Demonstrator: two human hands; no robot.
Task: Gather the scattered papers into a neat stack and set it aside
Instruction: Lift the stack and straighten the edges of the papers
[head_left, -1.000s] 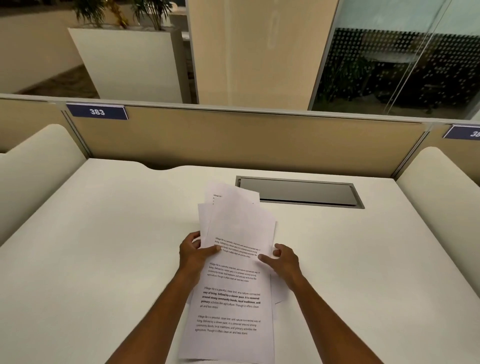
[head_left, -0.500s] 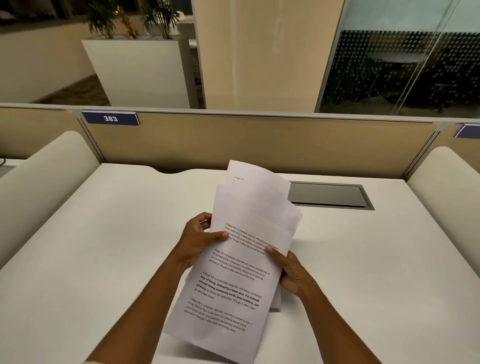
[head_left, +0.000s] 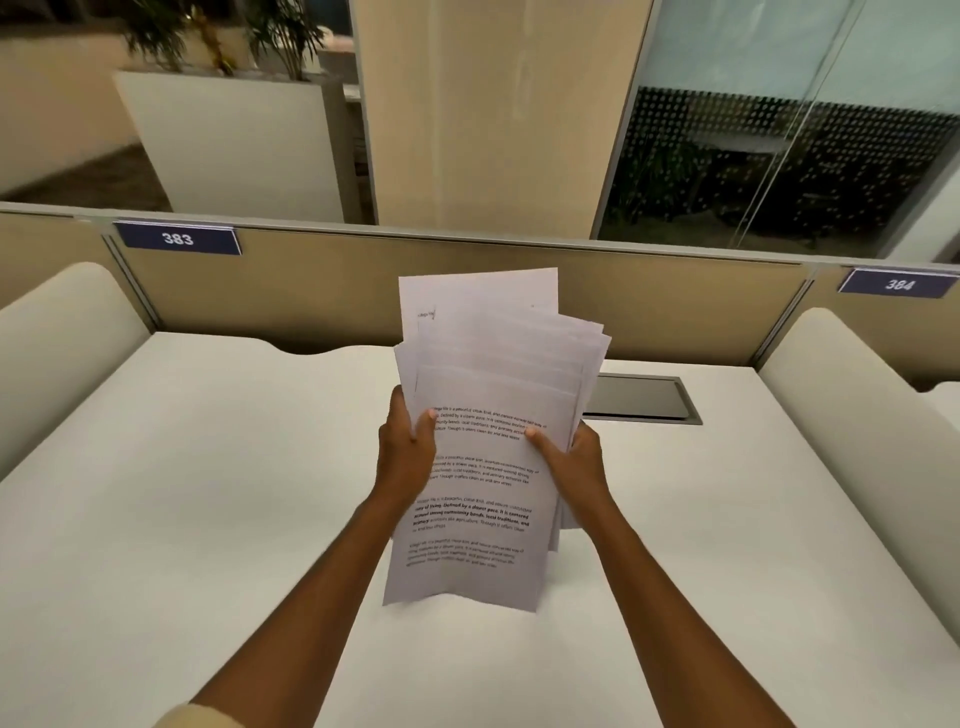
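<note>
Several white printed papers (head_left: 483, 374) form an uneven bundle held nearly upright above the white desk (head_left: 208, 493). The sheets fan out at the top, their upper edges staggered. My left hand (head_left: 405, 447) grips the bundle's left edge with the thumb on the front sheet. On the right edge, my right hand (head_left: 576, 457) holds the same bundle, thumb on the printed text. The bottom edge of the front sheet hangs just above the desk; whether it touches I cannot tell.
A grey recessed cable hatch (head_left: 644, 397) sits in the desk behind the papers. A beige partition (head_left: 311, 291) with number plates 383 (head_left: 177, 238) and 384 (head_left: 898, 285) closes the far side. Curved white side dividers (head_left: 57, 332) flank the desk.
Both hands have lifted the papers off the desk and raised them from lying flat to nearly upright, away from me. The sheets are more squared than before.
</note>
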